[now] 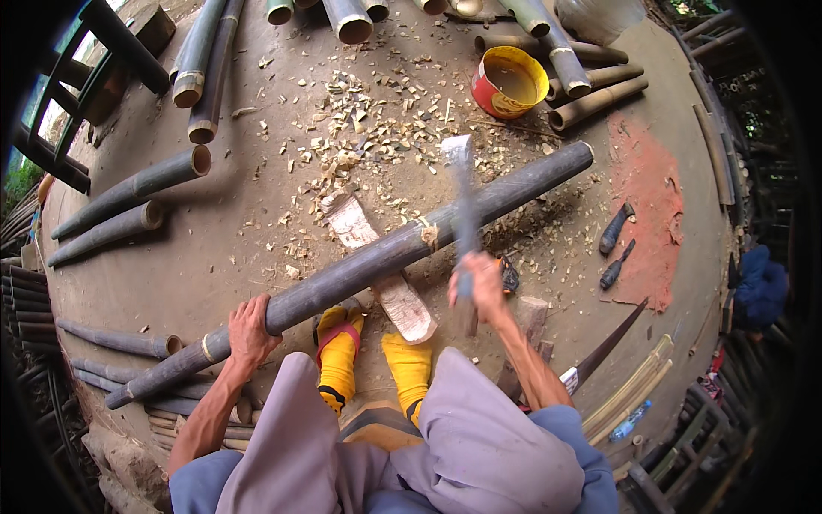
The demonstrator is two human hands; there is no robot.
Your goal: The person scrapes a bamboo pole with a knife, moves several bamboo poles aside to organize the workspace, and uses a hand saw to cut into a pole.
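My left hand [251, 332] is wrapped round a long dark bamboo pole [360, 270], which slants from lower left to upper right. A pale chipped patch [428, 234] shows at a joint near its middle. The pole lies across a rough wooden block [409, 310] in front of my feet. In my right hand [485, 287] is a machete [465, 201], its fingers closed round the handle. The blade points away from me, over or just above the pole, and is smeared by motion; whether it touches the bamboo I cannot tell.
Wood chips [360, 128] litter the ground beyond the pole. A red and yellow bucket [510, 83] stands at the far right. Two dark-handled tools [615, 230] lie by a red patch [646, 214], with a saw [608, 347] nearer. Cut bamboo poles [128, 193] lie left.
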